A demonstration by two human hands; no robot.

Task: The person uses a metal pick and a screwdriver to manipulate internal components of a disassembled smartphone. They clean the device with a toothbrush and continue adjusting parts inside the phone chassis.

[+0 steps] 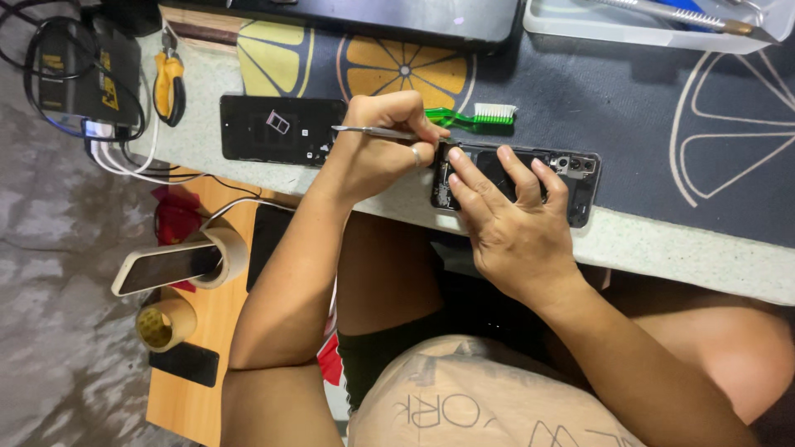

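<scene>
Head view: right hand (505, 219) presses the opened phone (571, 178); left hand (385, 141) apparently pinches tweezers (373, 131) at its end.

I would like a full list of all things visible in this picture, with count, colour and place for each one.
opened phone: 1, black, table edge, under the right hand
metal tool: 1, silver, in the left hand, tip at the phone
back cover: 1, black, on the table, left of the hands
toothbrush: 1, green with white bristles, behind the hands
pliers: 1, yellow handles, far left on the table
mat: 1, dark with citrus pattern, on the table
tray: 1, clear, top right
tape rolls: 2, beige, low wooden surface at left
second phone: 1, pale case, leaning in a tape roll
left hand: 1, ring on a finger
right hand: 1, fingers pressing the phone
</scene>
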